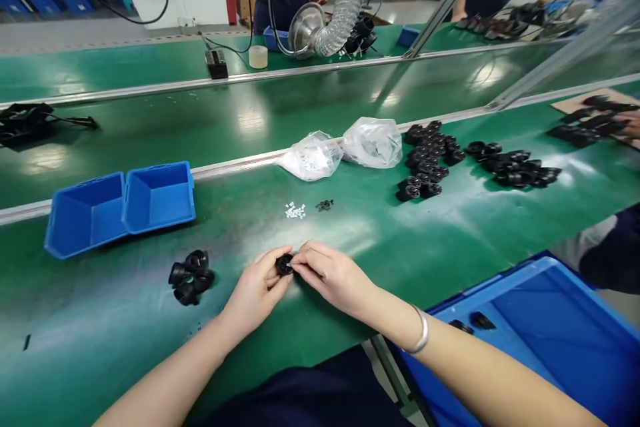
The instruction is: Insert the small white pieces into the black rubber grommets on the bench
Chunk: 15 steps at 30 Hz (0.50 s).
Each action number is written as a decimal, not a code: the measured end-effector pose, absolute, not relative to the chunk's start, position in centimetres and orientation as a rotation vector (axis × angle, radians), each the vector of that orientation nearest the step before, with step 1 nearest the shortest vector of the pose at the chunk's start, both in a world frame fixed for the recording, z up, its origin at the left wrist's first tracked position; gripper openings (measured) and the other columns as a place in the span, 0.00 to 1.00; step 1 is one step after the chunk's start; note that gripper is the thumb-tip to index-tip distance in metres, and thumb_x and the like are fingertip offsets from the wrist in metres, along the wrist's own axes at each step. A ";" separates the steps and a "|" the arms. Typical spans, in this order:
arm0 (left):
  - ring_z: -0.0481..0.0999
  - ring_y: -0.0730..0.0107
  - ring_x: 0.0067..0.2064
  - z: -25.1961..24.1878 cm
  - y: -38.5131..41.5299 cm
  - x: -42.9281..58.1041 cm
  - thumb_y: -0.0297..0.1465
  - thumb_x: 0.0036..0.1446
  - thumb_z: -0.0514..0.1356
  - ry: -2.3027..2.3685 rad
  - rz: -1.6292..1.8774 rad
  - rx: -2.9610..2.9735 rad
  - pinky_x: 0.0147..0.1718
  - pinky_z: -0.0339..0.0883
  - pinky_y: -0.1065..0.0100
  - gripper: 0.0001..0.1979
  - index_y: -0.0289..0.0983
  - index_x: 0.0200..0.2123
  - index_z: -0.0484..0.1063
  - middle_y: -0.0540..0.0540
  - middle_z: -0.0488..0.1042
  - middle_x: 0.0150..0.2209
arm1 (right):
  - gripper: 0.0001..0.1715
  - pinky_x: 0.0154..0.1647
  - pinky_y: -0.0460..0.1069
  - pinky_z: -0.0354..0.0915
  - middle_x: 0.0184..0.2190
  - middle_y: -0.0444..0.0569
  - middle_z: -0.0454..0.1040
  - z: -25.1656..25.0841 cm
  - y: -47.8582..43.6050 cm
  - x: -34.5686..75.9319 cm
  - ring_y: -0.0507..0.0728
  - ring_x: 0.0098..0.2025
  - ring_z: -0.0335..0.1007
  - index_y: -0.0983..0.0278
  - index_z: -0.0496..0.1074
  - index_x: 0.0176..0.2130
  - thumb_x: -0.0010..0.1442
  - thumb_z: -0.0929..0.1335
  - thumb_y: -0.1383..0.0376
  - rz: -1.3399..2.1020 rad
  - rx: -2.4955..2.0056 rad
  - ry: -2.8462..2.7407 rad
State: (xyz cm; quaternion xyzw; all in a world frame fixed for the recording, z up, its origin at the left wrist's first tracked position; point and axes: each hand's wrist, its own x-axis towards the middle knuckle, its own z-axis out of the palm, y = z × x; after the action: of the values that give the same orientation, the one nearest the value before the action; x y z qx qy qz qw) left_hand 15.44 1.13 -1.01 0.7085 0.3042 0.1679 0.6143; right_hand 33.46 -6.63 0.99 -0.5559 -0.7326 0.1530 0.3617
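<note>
My left hand grips a round black plastic part, its opening facing up towards me. Over that opening my right hand is closed in a pinch, and a tiny pale piece shows at its fingertips; its exact shape is too small to make out. Beyond the hands lie a little heap of small white pieces and a heap of small black pieces. Left of my left hand sits a cluster of several black plastic parts.
Two blue bins stand at the left by the rail. Two clear plastic bags lie at the rail, with piles of black parts to their right. A large blue tub is low at right. Co-workers stand across the belt and at right.
</note>
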 end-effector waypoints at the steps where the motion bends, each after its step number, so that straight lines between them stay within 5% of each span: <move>1: 0.76 0.74 0.34 -0.8 1.1 15.4 0.30 0.60 0.57 0.706 0.382 1.721 0.41 0.76 0.64 0.21 0.40 0.58 0.66 0.42 0.70 0.50 | 0.08 0.36 0.49 0.70 0.35 0.52 0.71 0.8 -6.5 33.2 0.54 0.35 0.69 0.67 0.70 0.40 0.69 0.62 0.70 0.359 -1.452 -1.903; 5: 0.72 0.76 0.29 -0.4 1.2 15.3 0.29 0.62 0.55 0.702 0.390 1.893 0.36 0.75 0.66 0.21 0.39 0.58 0.65 0.40 0.72 0.49 | 0.10 0.36 0.49 0.71 0.34 0.52 0.70 0.5 -6.4 32.7 0.54 0.34 0.69 0.68 0.69 0.40 0.70 0.60 0.71 0.214 -1.523 -1.980; 15: 0.78 0.65 0.45 -1.1 0.9 15.1 0.27 0.63 0.52 0.693 0.427 2.016 0.44 0.75 0.63 0.25 0.41 0.63 0.60 0.39 0.70 0.56 | 0.11 0.31 0.50 0.68 0.31 0.52 0.66 1.1 -6.9 31.7 0.56 0.31 0.63 0.71 0.70 0.36 0.67 0.60 0.75 -0.074 -1.637 -2.208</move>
State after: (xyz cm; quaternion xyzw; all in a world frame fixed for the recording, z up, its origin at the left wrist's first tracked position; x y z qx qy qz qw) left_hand 15.11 0.89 -1.13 0.8208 0.2821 0.1738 0.4652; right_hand 31.67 -6.90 1.13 -0.5841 -0.7876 -0.0262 0.1945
